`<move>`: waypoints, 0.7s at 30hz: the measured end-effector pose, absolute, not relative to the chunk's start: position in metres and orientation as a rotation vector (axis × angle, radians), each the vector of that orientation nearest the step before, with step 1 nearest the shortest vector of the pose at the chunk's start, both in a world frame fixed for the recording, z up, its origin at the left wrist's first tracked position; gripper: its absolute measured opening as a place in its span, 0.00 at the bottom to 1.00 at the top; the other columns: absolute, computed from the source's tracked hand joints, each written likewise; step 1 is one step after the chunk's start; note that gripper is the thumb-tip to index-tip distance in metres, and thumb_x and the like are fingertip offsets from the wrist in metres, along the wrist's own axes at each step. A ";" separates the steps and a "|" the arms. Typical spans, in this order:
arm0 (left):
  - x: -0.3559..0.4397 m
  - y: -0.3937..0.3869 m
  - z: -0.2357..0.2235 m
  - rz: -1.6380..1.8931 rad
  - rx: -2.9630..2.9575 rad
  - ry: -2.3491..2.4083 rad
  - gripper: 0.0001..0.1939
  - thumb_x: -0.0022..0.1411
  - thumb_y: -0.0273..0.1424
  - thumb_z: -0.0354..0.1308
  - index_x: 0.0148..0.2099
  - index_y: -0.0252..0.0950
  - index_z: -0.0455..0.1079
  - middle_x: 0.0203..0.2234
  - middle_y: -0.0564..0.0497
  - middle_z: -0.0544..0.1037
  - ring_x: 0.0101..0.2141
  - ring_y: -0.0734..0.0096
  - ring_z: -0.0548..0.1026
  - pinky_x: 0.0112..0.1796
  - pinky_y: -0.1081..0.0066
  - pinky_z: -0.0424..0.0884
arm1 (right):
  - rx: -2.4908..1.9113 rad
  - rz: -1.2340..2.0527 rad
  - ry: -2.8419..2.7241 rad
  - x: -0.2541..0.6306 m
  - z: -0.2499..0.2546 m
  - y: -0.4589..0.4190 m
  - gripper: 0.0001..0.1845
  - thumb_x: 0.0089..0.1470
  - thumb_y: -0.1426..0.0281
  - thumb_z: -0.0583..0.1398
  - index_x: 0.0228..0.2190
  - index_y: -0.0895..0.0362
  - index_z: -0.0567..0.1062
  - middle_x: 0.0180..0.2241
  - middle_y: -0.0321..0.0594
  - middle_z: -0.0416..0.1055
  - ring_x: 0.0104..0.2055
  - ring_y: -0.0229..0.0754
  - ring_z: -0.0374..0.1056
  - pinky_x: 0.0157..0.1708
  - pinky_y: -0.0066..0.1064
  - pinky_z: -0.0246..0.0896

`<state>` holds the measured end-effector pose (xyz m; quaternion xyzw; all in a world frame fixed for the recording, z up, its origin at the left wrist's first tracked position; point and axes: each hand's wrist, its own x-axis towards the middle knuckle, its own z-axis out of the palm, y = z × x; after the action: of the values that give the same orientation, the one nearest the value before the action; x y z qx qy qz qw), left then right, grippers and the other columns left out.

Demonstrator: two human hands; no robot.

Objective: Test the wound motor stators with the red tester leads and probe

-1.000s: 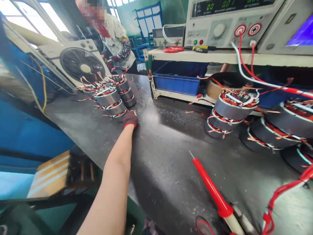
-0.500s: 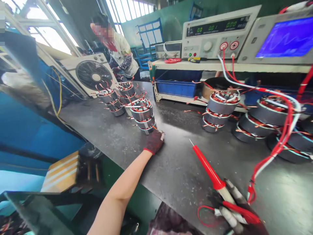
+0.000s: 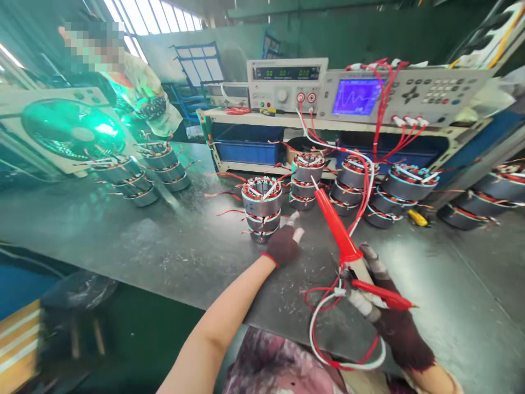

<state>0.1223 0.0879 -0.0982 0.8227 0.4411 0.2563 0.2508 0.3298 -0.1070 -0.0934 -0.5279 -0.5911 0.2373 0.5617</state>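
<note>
- Our right hand (image 3: pixel 400 325) has come in and lifted a red test probe (image 3: pixel 338 235) and a second red probe (image 3: pixel 385 295) off the bench top (image 3: pixel 123 246).
- Its fingers are shut around both probes, and red and white wires (image 3: pixel 324 328) hang in loops below.
- Those loops could catch the stack of wound stators (image 3: pixel 261 210) and tip it if we swing our hands fast.
- Our left hand (image 3: pixel 284 246) is open and holds nothing. Its fingers are near the stack, in the middle of the frame, but we cannot tell if they touch it.
</note>
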 end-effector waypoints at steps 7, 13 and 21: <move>0.106 -0.029 -0.072 0.752 2.079 0.575 0.30 0.67 0.38 0.65 0.69 0.39 0.69 0.56 0.39 0.82 0.53 0.49 0.81 0.56 0.55 0.76 | -0.962 0.857 -1.276 0.287 -0.072 -0.087 0.53 0.60 0.56 0.71 0.75 0.36 0.49 0.55 0.45 0.79 0.47 0.52 0.82 0.43 0.45 0.85; 0.071 -0.036 -0.073 0.715 1.517 0.657 0.20 0.74 0.43 0.60 0.58 0.37 0.79 0.48 0.39 0.85 0.47 0.52 0.83 0.51 0.58 0.77 | -1.297 0.324 -1.476 0.322 -0.079 -0.084 0.40 0.65 0.53 0.66 0.72 0.41 0.60 0.64 0.47 0.72 0.61 0.57 0.76 0.56 0.51 0.78; 0.064 -0.009 -0.058 0.757 0.770 0.502 0.29 0.67 0.51 0.65 0.56 0.31 0.76 0.32 0.44 0.84 0.24 0.66 0.82 0.18 0.76 0.71 | -1.417 -0.065 -1.865 0.337 -0.072 -0.078 0.33 0.71 0.63 0.59 0.73 0.47 0.61 0.56 0.45 0.80 0.47 0.49 0.82 0.45 0.37 0.80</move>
<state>0.0638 -0.0085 -0.0580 0.3627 0.2363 0.3563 0.8280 0.3368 -0.0781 -0.0717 -0.5572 -0.7334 -0.0257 0.3887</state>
